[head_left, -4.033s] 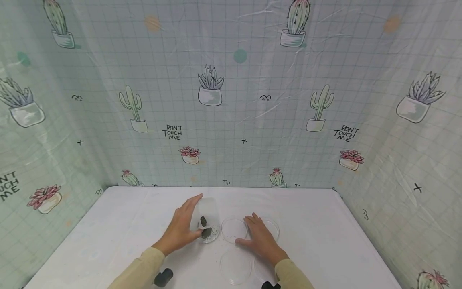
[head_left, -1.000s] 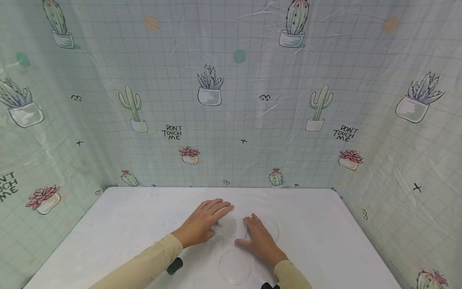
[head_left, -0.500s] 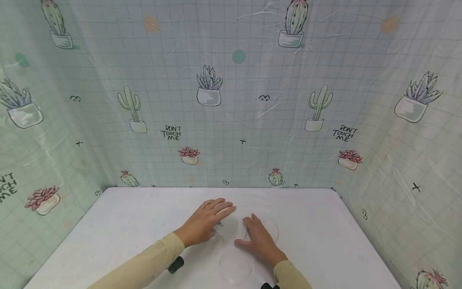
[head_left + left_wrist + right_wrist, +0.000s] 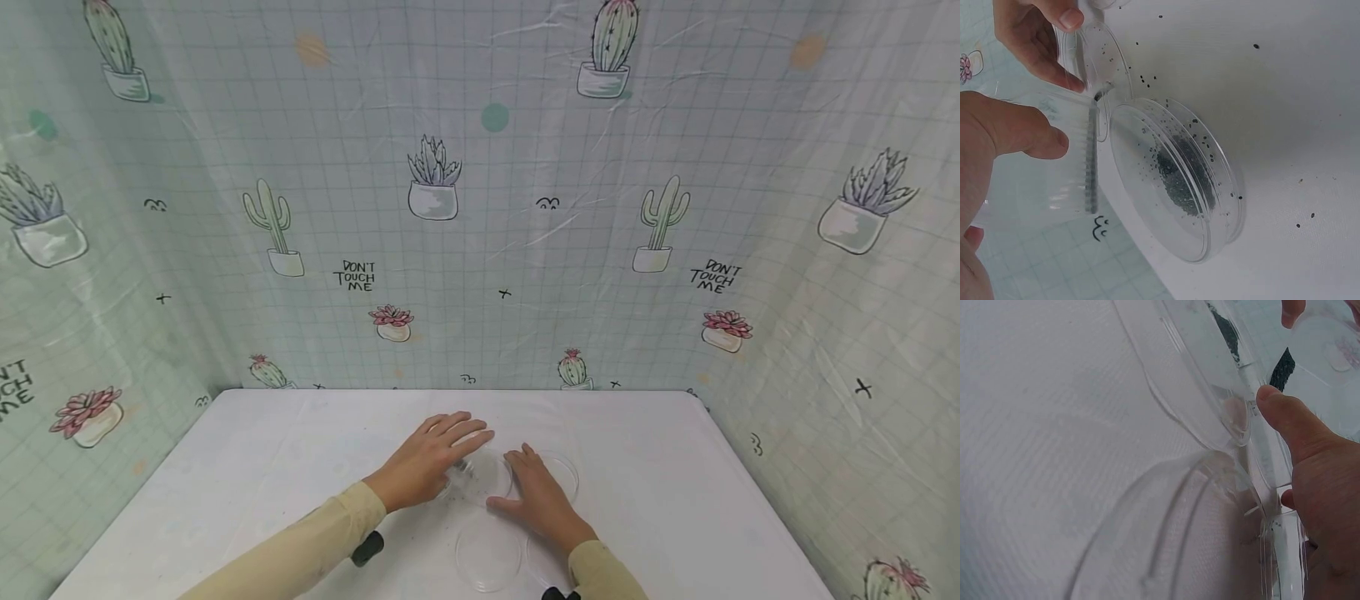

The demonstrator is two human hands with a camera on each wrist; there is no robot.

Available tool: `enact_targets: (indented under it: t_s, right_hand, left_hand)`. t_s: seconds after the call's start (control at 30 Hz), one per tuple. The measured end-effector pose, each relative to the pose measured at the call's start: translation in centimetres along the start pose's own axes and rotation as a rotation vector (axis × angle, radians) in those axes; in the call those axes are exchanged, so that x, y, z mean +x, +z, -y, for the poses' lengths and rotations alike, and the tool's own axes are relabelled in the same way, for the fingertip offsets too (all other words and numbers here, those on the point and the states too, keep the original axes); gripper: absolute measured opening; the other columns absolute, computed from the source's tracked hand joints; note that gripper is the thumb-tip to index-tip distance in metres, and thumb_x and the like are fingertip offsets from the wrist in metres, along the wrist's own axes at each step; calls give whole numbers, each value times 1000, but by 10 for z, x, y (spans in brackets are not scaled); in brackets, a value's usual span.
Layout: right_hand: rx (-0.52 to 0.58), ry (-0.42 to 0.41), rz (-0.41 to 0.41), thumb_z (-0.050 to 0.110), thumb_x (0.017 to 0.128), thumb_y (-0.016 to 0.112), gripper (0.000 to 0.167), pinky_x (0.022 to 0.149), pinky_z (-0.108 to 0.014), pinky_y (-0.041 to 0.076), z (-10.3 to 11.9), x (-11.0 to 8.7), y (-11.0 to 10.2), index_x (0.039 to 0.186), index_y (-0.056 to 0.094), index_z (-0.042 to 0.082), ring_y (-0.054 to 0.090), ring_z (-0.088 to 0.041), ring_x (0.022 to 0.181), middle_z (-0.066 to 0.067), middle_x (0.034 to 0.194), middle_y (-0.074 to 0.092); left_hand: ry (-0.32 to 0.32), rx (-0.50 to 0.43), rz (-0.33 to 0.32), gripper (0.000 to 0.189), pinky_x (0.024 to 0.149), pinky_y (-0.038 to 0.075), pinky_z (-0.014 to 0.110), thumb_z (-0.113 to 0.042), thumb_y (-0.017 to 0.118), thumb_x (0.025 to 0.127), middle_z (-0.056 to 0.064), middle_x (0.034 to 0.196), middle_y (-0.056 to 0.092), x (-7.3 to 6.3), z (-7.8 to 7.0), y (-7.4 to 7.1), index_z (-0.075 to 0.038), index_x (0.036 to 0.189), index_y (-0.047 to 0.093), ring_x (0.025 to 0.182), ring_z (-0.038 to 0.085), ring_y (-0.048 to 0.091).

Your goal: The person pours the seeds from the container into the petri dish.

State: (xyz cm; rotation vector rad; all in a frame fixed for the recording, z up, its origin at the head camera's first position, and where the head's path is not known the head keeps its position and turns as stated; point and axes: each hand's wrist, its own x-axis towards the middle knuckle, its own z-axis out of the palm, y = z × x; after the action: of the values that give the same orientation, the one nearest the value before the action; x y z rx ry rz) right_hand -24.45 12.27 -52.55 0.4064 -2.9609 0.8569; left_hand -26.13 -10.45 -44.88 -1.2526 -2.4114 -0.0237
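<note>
My left hand grips a clear plastic container, tipped over, with dark seed-like grains lined up along its lower edge in the left wrist view. Under it is a clear petri dish holding a few scattered grains. My right hand pinches that dish's rim, its thumb on the near side. Beside it stands another petri dish with a dark pile of grains; in the head view the left hand mostly hides it.
More clear petri dishes lie on the white table: one in front, one behind the right hand, and one partly under the right forearm. Loose grains are strewn on the tabletop. A patterned curtain surrounds the table.
My left hand has moved right, carrying the container from above the dish with the pile to the dish beside it, and turned over. It edges slightly further right. The right hand stays put.
</note>
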Motion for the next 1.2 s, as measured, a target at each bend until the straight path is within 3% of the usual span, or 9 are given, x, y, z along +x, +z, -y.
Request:
enact_targets:
  t_s: [0.7, 1.2]
  right_hand:
    - [-11, -24, -13, 52, 77, 74, 82, 114, -55, 33, 1, -1, -1, 137, 50, 3, 32, -39, 143, -18, 145, 48]
    - [-5, -12, -9, 53, 76, 75, 83, 114, -55, 32, 2, -2, -2, 138, 49, 4, 31, -39, 143, -18, 146, 47]
  left_hand:
    - [23, 52, 12, 95, 113, 38, 41, -7, 84, 69, -5, 148, 45, 2, 1, 2, -25, 149, 37, 140, 18, 38]
    - [-42, -1, -17, 96, 110, 41, 43, -6, 84, 67, -2, 147, 45, -3, 0, 0, -22, 149, 36, 139, 21, 40]
